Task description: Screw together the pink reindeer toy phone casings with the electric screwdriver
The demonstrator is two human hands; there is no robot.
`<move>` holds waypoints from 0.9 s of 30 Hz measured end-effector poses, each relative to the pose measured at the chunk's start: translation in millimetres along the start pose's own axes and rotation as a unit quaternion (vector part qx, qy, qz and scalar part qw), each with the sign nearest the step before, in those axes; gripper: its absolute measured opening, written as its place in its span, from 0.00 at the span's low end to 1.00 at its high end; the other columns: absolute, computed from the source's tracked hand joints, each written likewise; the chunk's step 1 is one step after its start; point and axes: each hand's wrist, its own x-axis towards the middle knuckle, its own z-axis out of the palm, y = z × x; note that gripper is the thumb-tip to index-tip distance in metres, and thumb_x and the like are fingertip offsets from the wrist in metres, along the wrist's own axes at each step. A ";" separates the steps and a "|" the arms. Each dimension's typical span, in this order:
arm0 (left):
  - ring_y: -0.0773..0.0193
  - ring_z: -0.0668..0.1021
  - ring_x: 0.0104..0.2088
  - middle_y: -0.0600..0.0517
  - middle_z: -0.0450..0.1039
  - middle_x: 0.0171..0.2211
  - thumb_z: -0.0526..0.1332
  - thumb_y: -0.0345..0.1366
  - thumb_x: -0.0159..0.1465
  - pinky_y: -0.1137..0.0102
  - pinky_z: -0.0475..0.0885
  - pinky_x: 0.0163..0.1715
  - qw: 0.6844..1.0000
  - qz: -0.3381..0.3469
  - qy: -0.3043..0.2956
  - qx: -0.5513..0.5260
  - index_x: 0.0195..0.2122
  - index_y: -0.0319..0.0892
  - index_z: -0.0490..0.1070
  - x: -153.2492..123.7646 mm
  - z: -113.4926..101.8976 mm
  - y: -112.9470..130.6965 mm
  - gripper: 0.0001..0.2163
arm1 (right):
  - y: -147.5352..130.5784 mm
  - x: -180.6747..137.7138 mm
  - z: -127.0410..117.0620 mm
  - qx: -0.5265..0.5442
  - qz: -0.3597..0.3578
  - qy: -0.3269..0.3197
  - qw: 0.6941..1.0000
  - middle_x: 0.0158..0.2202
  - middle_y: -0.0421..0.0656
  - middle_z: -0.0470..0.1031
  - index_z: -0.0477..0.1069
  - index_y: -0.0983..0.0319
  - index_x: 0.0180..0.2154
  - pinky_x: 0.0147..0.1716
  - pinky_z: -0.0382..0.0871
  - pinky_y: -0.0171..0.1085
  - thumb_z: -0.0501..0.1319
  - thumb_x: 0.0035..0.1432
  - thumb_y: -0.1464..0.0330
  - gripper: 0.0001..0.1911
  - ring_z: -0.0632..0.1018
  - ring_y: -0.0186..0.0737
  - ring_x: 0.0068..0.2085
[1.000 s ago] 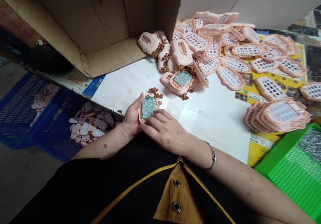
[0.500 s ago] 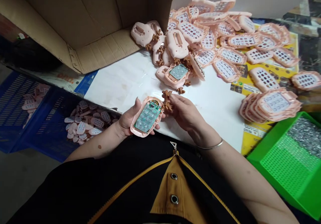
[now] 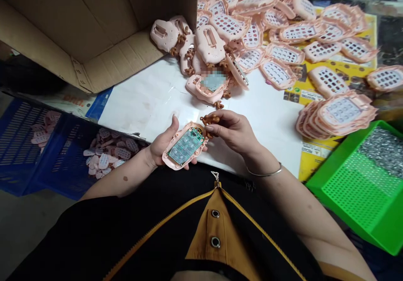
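My left hand (image 3: 161,146) holds a pink plastic shell (image 3: 171,163) from below, its open side up and the thumb raised beside it. A green circuit board (image 3: 186,146) lies inside, with thin wires at its upper end. Between the thumb and fingers of my right hand (image 3: 233,131) is a small brown antler-shaped piece (image 3: 210,120), close to the shell's upper right edge. Whether the piece touches the shell I cannot tell. Beyond my hands rests another open shell with a board (image 3: 214,81), among pink shells with brown antlers (image 3: 210,44).
A large cardboard box (image 3: 126,63) stands at the back left. Many pink shells with key holes (image 3: 277,73) cover the right side, some stacked (image 3: 341,111). A green basket (image 3: 355,188) holds small metal parts (image 3: 382,155). Blue crates (image 3: 66,147) with pink parts sit lower left.
My right hand has turned the brown antler piece from upright to nearly level beside the shell. The left hand still holds the shell, tilted slightly more. The whole view has shifted a little.
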 end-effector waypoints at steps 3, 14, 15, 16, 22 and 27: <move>0.52 0.84 0.28 0.35 0.82 0.41 0.38 0.70 0.64 0.64 0.78 0.23 1.000 -0.016 0.003 0.004 0.59 0.36 0.72 2.2 2.8 0.5 0.45 | -1.1 -1.3 -2.9 -0.003 0.002 -0.024 1.000 0.30 0.39 0.77 0.77 0.60 0.34 0.30 0.74 0.37 0.78 0.46 0.56 0.19 0.76 0.33 0.28; 0.55 0.83 0.27 0.38 0.82 0.37 0.38 0.67 0.67 0.66 0.77 0.24 0.998 -0.052 0.001 0.024 0.60 0.36 0.71 9.1 13.3 2.9 0.43 | -1.7 0.1 -5.7 0.051 0.047 -0.013 0.998 0.25 0.36 0.76 0.74 0.59 0.32 0.23 0.67 0.32 0.76 0.45 0.49 0.24 0.71 0.29 0.23; 0.56 0.84 0.28 0.38 0.82 0.38 0.39 0.67 0.67 0.67 0.78 0.24 0.998 -0.048 -0.011 0.026 0.59 0.36 0.71 9.3 12.2 2.4 0.42 | -2.0 -0.2 -6.0 0.052 0.046 -0.015 0.997 0.25 0.36 0.76 0.74 0.59 0.32 0.23 0.66 0.32 0.76 0.45 0.50 0.23 0.71 0.29 0.23; 0.56 0.84 0.28 0.39 0.82 0.38 0.40 0.67 0.67 0.68 0.77 0.25 0.998 -0.044 -0.019 0.029 0.58 0.37 0.72 9.4 11.0 1.9 0.41 | -2.6 -0.8 -6.4 0.053 0.046 -0.017 0.997 0.25 0.36 0.76 0.74 0.60 0.32 0.23 0.66 0.32 0.76 0.46 0.51 0.23 0.71 0.29 0.23; 0.58 0.83 0.27 0.39 0.83 0.39 0.43 0.65 0.68 0.68 0.78 0.25 0.998 -0.024 0.008 0.063 0.52 0.38 0.77 9.9 11.0 -0.7 0.37 | -12.3 -6.7 -8.8 -0.057 -0.006 -0.020 0.998 0.25 0.36 0.74 0.71 0.60 0.32 0.24 0.69 0.34 0.75 0.51 0.54 0.19 0.73 0.31 0.24; 0.58 0.82 0.26 0.42 0.82 0.34 0.42 0.64 0.69 0.61 0.80 0.34 0.994 -0.039 0.050 0.086 0.56 0.40 0.75 12.3 18.8 1.3 0.37 | -13.0 -7.3 -5.9 -0.173 -0.025 0.012 0.985 0.25 0.36 0.71 0.69 0.60 0.31 0.25 0.67 0.34 0.71 0.54 0.56 0.17 0.71 0.31 0.25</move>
